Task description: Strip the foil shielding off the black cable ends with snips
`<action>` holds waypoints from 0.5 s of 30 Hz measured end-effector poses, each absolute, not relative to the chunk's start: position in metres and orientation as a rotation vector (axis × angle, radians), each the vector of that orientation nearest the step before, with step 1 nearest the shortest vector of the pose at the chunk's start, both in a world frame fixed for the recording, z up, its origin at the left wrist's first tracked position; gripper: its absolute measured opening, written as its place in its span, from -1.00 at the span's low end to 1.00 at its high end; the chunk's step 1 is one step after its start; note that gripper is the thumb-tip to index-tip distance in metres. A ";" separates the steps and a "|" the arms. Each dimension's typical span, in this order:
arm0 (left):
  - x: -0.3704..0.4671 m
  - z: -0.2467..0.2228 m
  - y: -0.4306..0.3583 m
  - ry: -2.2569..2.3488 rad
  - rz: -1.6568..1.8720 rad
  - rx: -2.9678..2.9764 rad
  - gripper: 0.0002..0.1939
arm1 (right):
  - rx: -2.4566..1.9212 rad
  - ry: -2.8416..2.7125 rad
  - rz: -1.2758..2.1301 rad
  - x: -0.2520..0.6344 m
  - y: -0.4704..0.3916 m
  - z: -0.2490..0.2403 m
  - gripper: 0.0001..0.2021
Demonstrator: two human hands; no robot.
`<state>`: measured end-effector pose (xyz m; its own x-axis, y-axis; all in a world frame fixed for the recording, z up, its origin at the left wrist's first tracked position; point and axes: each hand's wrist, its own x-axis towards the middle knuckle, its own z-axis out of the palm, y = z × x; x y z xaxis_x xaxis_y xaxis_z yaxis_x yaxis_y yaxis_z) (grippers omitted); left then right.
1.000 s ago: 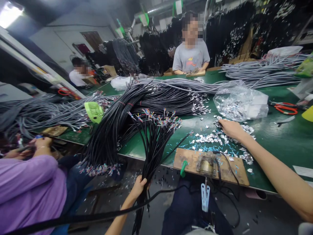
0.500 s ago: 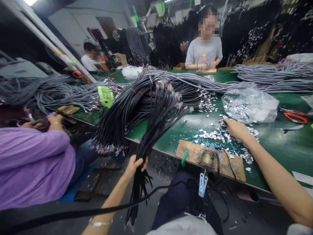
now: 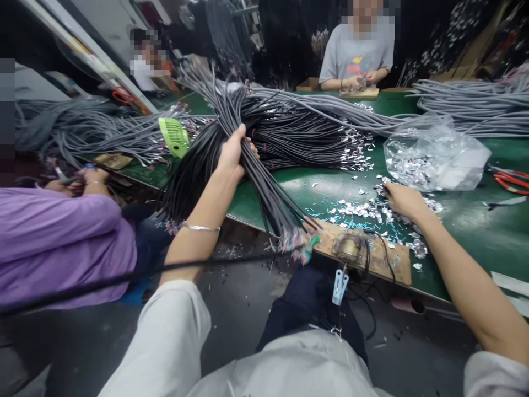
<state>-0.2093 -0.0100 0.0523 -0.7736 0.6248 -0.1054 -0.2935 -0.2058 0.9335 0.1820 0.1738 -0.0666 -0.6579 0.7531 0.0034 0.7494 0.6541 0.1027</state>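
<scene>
My left hand (image 3: 235, 153) is wrapped round the middle of a bundle of black cables (image 3: 264, 184). The bundle slants over the table edge, its stripped, coloured wire ends hanging beside the wooden board (image 3: 392, 266). Behind it lies a larger pile of black cables (image 3: 306, 146) with silvery ends. My right hand (image 3: 404, 200) rests among silvery foil scraps (image 3: 355, 209) on the green table, fingers curled together; anything between the fingertips is too small to make out. A small metal device (image 3: 347, 249) sits on the board, with a light-blue clothespin (image 3: 340, 288) hanging below.
A clear plastic bag (image 3: 438, 160) of foil scraps lies beyond my right hand, near red-handled pliers (image 3: 512, 181). Grey cables (image 3: 475, 110) lie at the back. A green fan (image 3: 173, 137) stands left. A person in purple (image 3: 61, 242) works at left; another (image 3: 357, 55) sits opposite.
My left hand has moved up and forward over the table with the cable bundle, which now tilts the other way. My right hand stays at the foil scraps. The view has tipped downward.
</scene>
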 end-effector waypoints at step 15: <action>-0.195 -0.044 -0.011 1.413 1.954 0.409 -0.66 | 1.274 2.810 0.135 0.179 0.169 -0.064 -0.71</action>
<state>-0.1955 -0.0113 -0.0442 -0.7180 0.6829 -0.1344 -0.3413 -0.1771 0.9231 0.1794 0.1695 -0.0637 -0.6584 0.7526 -0.0121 0.7480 0.6559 0.1014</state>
